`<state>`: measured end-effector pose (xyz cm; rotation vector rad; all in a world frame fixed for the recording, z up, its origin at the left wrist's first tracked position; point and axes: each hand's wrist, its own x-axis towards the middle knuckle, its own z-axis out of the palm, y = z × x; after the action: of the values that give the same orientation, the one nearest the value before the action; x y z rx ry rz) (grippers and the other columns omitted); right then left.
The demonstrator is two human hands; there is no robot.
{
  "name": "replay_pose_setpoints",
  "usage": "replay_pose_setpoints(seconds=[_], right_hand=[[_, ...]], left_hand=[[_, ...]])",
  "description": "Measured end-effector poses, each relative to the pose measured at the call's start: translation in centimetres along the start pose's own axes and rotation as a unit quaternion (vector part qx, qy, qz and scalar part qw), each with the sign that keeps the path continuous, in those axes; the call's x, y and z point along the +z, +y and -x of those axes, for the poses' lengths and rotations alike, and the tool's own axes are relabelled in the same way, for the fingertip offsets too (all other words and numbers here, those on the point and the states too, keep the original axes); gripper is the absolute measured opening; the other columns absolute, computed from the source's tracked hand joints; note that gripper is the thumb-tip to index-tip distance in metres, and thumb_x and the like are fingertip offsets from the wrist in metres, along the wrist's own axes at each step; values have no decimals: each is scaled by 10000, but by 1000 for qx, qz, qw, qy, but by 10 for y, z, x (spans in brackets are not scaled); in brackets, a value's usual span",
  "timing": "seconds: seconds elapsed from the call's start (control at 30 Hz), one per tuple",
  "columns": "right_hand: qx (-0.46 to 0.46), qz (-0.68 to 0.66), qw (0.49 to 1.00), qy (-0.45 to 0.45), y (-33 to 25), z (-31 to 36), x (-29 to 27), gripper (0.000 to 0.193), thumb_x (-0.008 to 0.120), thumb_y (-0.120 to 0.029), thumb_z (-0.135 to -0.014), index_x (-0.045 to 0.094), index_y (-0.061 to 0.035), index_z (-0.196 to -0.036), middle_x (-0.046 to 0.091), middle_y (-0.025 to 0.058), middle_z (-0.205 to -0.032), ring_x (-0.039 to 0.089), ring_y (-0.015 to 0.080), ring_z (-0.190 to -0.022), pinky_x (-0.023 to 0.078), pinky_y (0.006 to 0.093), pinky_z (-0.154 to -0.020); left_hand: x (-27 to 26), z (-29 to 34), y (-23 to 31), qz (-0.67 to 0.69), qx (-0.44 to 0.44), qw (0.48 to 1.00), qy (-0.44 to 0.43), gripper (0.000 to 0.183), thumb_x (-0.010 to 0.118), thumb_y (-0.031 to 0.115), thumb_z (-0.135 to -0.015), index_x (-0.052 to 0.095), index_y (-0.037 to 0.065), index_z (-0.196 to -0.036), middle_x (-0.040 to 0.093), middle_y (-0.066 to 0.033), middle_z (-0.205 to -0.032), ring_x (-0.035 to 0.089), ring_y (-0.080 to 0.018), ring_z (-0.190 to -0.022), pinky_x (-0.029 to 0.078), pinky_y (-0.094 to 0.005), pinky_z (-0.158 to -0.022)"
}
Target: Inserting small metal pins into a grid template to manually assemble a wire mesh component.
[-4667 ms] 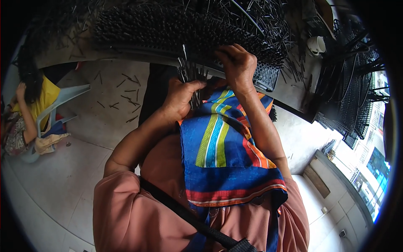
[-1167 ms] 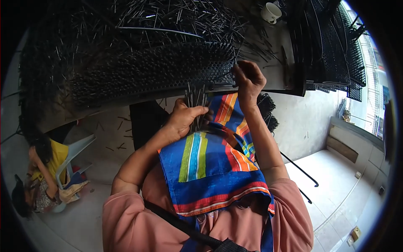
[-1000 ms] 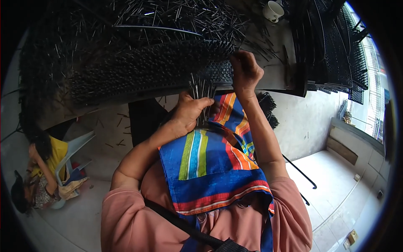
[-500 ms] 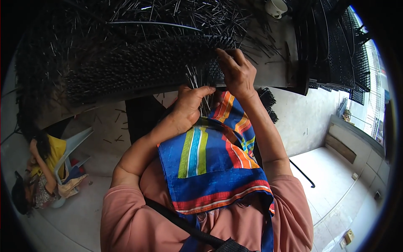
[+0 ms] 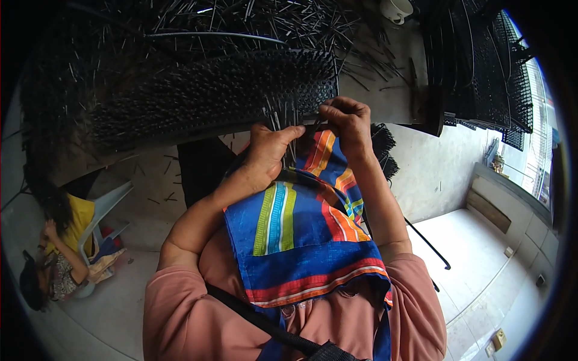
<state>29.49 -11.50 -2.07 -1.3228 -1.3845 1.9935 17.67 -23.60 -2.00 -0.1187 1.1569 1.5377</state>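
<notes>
My left hand (image 5: 269,147) is closed round a bundle of thin black strips (image 5: 290,117), which point up past my thumb and down below it. To its right, my right hand (image 5: 350,123) is closed in a pinch, with what looks like one dark strip (image 5: 316,122) at the fingertips. Beyond both hands lies a long black perforated panel (image 5: 327,90), densely set with short upright strips (image 5: 211,93). Bare holes show at its right end, just past my right fingers. A striped blue apron (image 5: 313,228) hangs under my hands.
Loose black strips (image 5: 289,21) are heaped behind the panel and scattered on the table (image 5: 385,90). A white cup (image 5: 395,9) stands at the far right. Black mesh panels (image 5: 481,66) hang on the right. At the left, another person (image 5: 63,265) sits near a grey chair (image 5: 108,213).
My right hand has come back from the panel's right end toward me, nearer the bundle, uncovering the holes there. My left hand keeps its hold, barely shifted.
</notes>
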Motion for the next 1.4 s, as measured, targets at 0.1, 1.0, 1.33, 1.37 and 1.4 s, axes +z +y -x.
replay_pose_setpoints(seconds=[0.1,1.0,1.33,1.37,1.4], right_hand=[[-151,-29,984,91,-14,-5,6,56,694,-5,-782,668,5,-830,578,-27,-654,428,27,-508,296,184,-461],[-433,308,841,102,-8,-49,10,119,732,26,-695,684,-9,-798,589,58,-689,559,107,-573,423,238,-523],[-457,469,752,78,-24,-51,11,130,736,-87,-721,705,-84,-847,596,72,-711,606,234,-587,462,301,-527],[-445,495,741,84,-24,-52,10,128,735,-99,-723,706,-94,-847,602,72,-718,611,241,-591,465,306,-527],[-445,495,741,85,-23,-51,9,128,735,-99,-723,706,-94,-847,602,72,-718,611,241,-591,465,306,-527]], left_hand=[[-7,-3,-4,-53,34,998,7,157,610,-59,-789,636,-13,-937,667,-108,-822,663,-207,-661,566,-334,-552],[-1,-6,-3,-22,-81,996,-1,84,608,-47,-774,631,-28,-853,662,-121,-753,662,-225,-640,542,-332,-541],[1,-5,-4,18,-57,998,-8,123,599,-56,-774,617,-30,-892,660,-122,-780,666,-235,-656,549,-328,-572],[2,-4,-2,17,-61,998,-6,131,599,-59,-771,619,-30,-898,661,-122,-787,666,-232,-657,547,-326,-574],[3,-4,-2,15,-65,998,-3,140,598,-62,-768,621,-31,-903,663,-123,-793,666,-230,-658,546,-324,-575]])
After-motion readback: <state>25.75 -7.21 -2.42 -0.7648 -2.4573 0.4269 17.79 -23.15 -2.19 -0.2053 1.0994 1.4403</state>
